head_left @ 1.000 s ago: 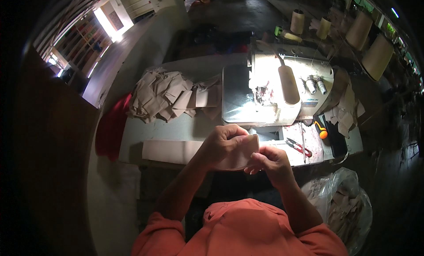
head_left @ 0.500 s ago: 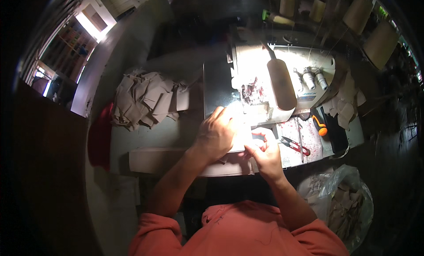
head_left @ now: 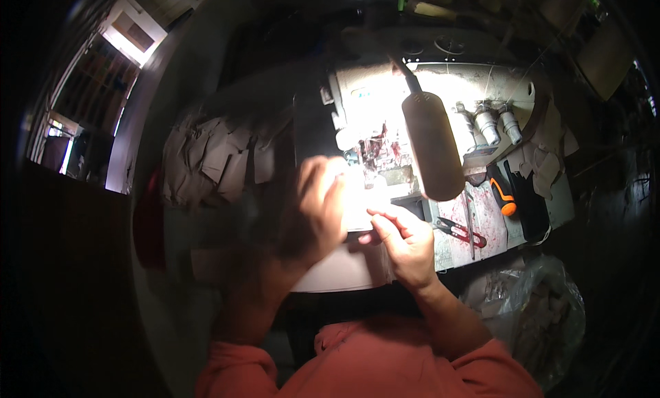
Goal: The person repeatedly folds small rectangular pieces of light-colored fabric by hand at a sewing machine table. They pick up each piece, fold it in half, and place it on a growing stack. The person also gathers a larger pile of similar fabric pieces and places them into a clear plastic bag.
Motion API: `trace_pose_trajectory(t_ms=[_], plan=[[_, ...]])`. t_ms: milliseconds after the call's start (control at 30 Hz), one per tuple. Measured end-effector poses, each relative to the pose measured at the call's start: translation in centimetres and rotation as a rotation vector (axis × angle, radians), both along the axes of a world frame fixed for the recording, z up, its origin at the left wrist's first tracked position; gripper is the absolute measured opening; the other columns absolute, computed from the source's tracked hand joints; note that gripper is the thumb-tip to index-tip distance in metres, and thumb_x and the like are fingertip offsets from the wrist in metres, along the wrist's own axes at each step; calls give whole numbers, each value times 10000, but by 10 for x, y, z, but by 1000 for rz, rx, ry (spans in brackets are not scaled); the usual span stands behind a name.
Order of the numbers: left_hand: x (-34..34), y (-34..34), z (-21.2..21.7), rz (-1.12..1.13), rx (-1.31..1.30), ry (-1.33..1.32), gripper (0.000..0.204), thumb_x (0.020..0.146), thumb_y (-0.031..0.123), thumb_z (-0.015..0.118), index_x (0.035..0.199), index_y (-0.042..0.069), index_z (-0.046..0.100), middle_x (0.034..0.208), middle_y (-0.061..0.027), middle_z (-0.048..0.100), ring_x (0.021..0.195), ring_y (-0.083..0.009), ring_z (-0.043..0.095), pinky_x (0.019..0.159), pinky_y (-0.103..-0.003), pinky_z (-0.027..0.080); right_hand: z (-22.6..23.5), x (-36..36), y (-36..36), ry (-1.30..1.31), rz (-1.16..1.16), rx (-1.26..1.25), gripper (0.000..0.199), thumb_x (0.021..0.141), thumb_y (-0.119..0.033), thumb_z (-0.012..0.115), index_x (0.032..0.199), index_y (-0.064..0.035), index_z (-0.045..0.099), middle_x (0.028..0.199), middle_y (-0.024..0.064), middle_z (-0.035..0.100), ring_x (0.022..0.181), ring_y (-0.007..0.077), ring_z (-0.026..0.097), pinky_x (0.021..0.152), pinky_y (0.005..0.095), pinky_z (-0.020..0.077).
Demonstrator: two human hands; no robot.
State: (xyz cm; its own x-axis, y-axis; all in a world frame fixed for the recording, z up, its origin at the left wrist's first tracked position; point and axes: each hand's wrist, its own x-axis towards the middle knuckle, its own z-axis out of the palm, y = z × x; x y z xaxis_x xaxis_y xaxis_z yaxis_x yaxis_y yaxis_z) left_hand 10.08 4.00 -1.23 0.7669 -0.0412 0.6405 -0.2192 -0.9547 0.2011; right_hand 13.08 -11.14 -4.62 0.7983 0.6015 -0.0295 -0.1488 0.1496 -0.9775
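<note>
Beneath the lamp's glare, a pale piece of cloth (head_left: 357,209) lies in front of the sewing machine (head_left: 385,133); brightness washes out much of its outline. My right hand (head_left: 410,247) pinches its near right edge between thumb and forefinger. At the left side of the same piece is my left hand (head_left: 317,209), its fingers bent and smeared by motion, so whether they grip the cloth is unclear. An oblong lamp head (head_left: 433,147) hangs over the machine, hiding part of its front.
Cut cloth pieces (head_left: 213,161) are heaped on the left. Red-handled thread snips (head_left: 462,233), a thin metal rod (head_left: 470,216) and an orange-handled tool (head_left: 505,195) lie right of the machine. A clear plastic bag (head_left: 567,295) of scraps stands at the lower right.
The view has shifted, so the machine sits further left in the picture, and the surroundings look darker. My left hand has blurred and its fingers look more bent. My right hand keeps its pinch.
</note>
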Motion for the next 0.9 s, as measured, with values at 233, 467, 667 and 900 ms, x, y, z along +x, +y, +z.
trace_pose_trajectory(t_ms=[233, 467, 667, 900], plan=[[8, 15, -10, -61, -210, 206, 231, 671, 12, 535, 900, -22, 546, 915, -180, 546, 830, -305, 544, 754, -376, 433, -4, 2, -3, 41, -27, 58, 197, 845, -6, 442, 1013, 64, 518, 778, 136, 594, 666, 162, 585, 628, 258, 499], [48, 66, -32, 188, 288, 131, 169, 785, 199, 506, 869, 67, 571, 618, -157, 558, 511, -326, 538, 542, -410, 461, -14, -10, -42, 55, -73, 25, 189, 860, -40, 425, 1008, 50, 500, 768, 116, 588, 648, 136, 569, 624, 230, 472], [-4, 26, 11, 118, -255, 94, 118, 745, 118, 566, 812, 23, 545, 751, -139, 556, 682, -290, 543, 638, -349, 450, -29, -18, -63, 73, -80, -13, 188, 861, -57, 426, 996, 48, 505, 776, 115, 586, 645, 132, 564, 618, 226, 465], [-60, -44, -44, 192, -393, 277, 194, 665, 178, 667, 723, 26, 560, 758, -86, 541, 777, -243, 505, 703, -329, 405, -20, -26, -67, 37, 43, -95, 182, 856, -44, 431, 987, 51, 513, 791, 110, 588, 666, 120, 563, 626, 224, 467]])
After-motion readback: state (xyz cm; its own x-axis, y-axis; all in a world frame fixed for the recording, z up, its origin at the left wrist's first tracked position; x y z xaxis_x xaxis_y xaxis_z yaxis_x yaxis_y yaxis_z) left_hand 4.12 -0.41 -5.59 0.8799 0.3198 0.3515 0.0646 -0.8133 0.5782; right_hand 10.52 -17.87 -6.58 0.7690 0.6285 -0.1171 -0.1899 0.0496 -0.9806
